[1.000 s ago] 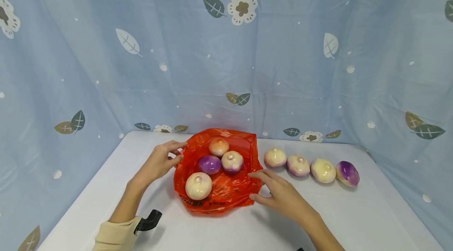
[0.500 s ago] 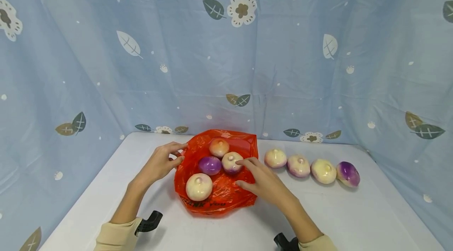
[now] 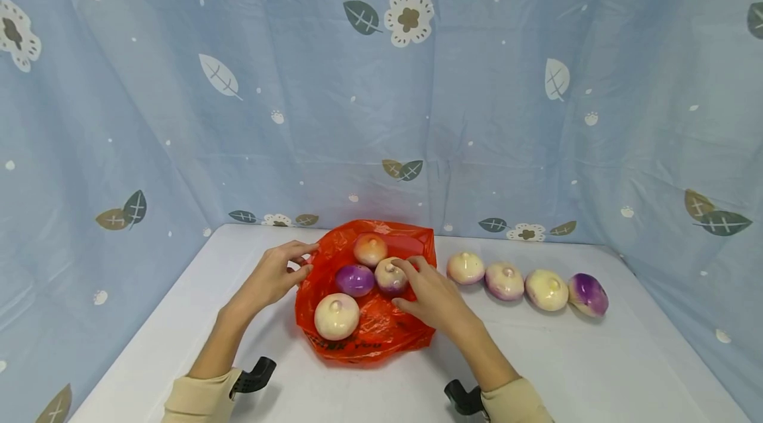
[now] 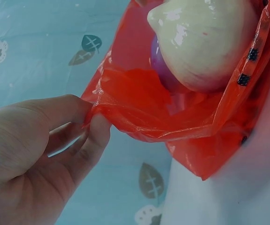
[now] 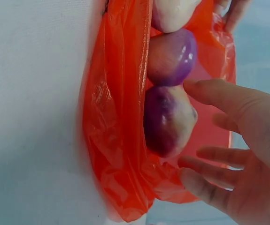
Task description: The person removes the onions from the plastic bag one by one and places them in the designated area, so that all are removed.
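Observation:
A red plastic bag (image 3: 387, 325) lies spread with its mouth up, and several glossy onions sit inside. My left hand (image 3: 277, 274) pinches the bag's left rim between thumb and fingers, seen closely in the left wrist view. Over the bag's right side, my right hand (image 3: 432, 294) has its fingers spread around a white-and-purple onion (image 5: 170, 122). Thumb and fingers stand on either side of it; whether they touch it I cannot tell. Beside that onion are a purple onion (image 3: 354, 281) and an orange-tinted onion (image 3: 370, 250). A larger cream onion (image 3: 336, 317) sits nearest the front.
To the right of the bag, a row of several onions runs across the white table (image 3: 632, 357), ending in a purple-and-white onion (image 3: 588, 294). A blue patterned curtain (image 3: 477, 92) hangs behind and at both sides.
My right hand has moved left from the bag's right rim to the white-and-purple onion inside. The left hand keeps its pinch on the left rim.

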The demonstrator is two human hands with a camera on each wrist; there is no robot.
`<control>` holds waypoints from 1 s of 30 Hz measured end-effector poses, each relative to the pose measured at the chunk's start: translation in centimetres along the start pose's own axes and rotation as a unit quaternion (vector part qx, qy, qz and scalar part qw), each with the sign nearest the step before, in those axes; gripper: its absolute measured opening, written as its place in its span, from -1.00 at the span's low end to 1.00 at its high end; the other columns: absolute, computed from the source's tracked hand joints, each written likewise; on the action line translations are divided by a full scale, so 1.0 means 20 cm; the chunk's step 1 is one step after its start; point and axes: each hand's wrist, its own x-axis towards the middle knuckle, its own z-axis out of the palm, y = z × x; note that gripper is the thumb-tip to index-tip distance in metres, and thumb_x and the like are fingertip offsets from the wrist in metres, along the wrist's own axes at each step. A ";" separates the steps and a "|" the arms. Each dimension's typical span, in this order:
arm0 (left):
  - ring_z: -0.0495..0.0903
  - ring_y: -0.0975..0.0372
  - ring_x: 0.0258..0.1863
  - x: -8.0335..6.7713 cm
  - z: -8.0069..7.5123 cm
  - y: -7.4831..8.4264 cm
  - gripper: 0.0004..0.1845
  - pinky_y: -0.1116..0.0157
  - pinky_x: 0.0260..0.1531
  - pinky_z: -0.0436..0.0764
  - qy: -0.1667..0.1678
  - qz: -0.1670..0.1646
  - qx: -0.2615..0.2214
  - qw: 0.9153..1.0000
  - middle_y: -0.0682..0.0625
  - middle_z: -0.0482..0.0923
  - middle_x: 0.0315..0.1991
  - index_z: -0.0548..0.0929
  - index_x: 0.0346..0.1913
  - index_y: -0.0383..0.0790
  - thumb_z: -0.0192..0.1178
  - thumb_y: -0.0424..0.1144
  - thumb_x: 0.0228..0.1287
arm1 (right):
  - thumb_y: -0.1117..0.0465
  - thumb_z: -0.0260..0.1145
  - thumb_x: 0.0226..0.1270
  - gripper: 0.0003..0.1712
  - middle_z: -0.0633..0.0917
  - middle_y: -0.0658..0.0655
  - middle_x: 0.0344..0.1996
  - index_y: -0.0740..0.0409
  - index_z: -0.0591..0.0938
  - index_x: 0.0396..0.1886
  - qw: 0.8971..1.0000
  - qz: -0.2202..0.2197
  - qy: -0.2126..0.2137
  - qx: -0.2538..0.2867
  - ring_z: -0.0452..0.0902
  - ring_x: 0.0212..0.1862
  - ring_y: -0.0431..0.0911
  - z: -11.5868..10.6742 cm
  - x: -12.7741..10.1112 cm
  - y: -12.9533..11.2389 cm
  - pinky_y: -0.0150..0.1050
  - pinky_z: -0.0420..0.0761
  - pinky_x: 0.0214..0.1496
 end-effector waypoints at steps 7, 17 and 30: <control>0.67 0.16 -0.27 -0.01 0.00 0.00 -0.60 0.40 -0.37 0.72 0.000 -0.002 0.008 1.000 -0.17 0.68 -0.02 0.62 0.14 -0.39 0.23 -0.50 0.21 | -0.02 0.51 0.11 -0.29 0.54 0.13 0.07 -0.06 0.49 0.27 1.000 0.018 -0.011 -0.013 0.56 -0.03 0.02 0.03 0.04 -0.02 -0.07 0.69 -0.06; 0.68 0.14 -0.24 -0.01 0.00 0.00 -0.59 0.37 -0.34 0.73 -0.004 -0.008 0.009 1.000 -0.16 0.68 -0.01 0.62 0.16 -0.36 0.23 -0.48 0.22 | 0.00 0.53 0.07 -0.33 0.56 0.11 0.04 -0.07 0.51 0.20 0.999 0.028 0.005 -0.023 0.55 -0.03 0.01 0.07 0.06 -0.02 -0.10 0.68 -0.19; 0.68 0.14 -0.24 0.00 0.00 0.01 -0.59 0.41 -0.35 0.72 -0.005 -0.008 0.009 1.000 -0.16 0.67 0.01 0.62 0.16 -0.36 0.24 -0.46 0.22 | 0.08 0.57 0.03 -0.39 0.61 0.09 -0.01 -0.05 0.46 0.06 0.999 0.027 0.029 -0.024 0.54 -0.15 0.03 0.10 0.09 -0.02 -0.14 0.62 -0.29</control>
